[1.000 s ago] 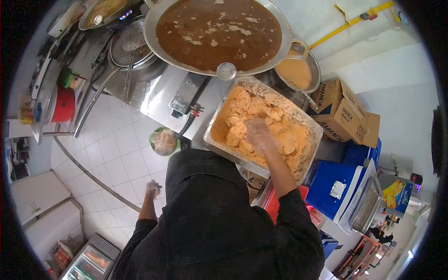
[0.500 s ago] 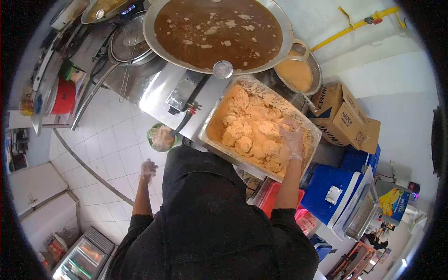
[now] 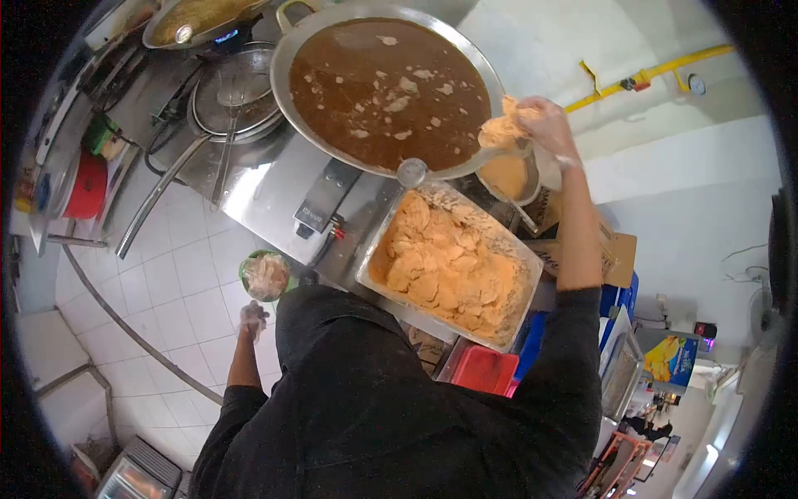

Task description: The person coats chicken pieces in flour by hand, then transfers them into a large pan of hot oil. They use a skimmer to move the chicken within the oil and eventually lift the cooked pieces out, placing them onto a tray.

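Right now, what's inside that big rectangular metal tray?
The tray holds orange coated pieces, heaped across most of it, with clumpy residue along the far side. Its bottom and whatever lies beneath the top pieces are hidden.

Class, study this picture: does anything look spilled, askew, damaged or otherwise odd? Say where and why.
Nothing looks plainly spilled or damaged. Only mildly untidy: orange coating is smeared unevenly up the far inner wall of the rectangular metal tray, and pale patches break up the brown liquid in the wide, round metal pan.
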`<state>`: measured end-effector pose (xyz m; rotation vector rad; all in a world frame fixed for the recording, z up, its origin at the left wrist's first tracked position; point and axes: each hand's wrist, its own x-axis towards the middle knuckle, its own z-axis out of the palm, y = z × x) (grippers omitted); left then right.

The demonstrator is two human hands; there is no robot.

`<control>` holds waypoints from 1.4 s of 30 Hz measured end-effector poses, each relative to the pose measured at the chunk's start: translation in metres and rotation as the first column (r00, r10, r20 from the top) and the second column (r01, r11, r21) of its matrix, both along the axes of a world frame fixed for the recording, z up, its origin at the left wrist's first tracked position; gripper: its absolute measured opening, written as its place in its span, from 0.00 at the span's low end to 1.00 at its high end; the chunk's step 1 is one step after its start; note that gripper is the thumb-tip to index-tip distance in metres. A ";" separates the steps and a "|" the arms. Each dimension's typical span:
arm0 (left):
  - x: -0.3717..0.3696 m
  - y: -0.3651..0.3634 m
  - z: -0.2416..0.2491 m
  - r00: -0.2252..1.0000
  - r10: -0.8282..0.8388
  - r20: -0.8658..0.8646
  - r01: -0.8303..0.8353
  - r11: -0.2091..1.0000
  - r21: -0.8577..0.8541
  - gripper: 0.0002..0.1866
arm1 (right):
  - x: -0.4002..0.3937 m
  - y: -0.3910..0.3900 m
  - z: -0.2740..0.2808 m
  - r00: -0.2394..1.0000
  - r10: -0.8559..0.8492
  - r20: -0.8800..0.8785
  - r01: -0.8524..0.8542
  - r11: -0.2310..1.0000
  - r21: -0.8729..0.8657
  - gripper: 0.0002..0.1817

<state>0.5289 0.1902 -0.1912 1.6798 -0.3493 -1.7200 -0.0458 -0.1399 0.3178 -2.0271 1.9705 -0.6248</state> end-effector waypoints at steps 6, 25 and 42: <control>0.009 0.027 0.011 0.994 0.065 0.090 -0.069 0.996 0.051 0.15 | 0.001 -0.108 -0.078 0.848 0.147 -0.509 -0.078 0.985 0.154 0.17; 0.004 0.020 0.004 0.958 -0.170 0.232 0.096 0.949 0.300 0.12 | 0.036 0.130 -0.255 0.936 0.185 -0.300 -0.116 0.965 0.233 0.21; -0.015 -0.045 0.079 0.948 -0.140 0.285 0.174 0.980 -0.098 0.26 | 0.069 0.088 -0.436 0.668 0.268 -0.695 -0.149 0.962 0.228 0.20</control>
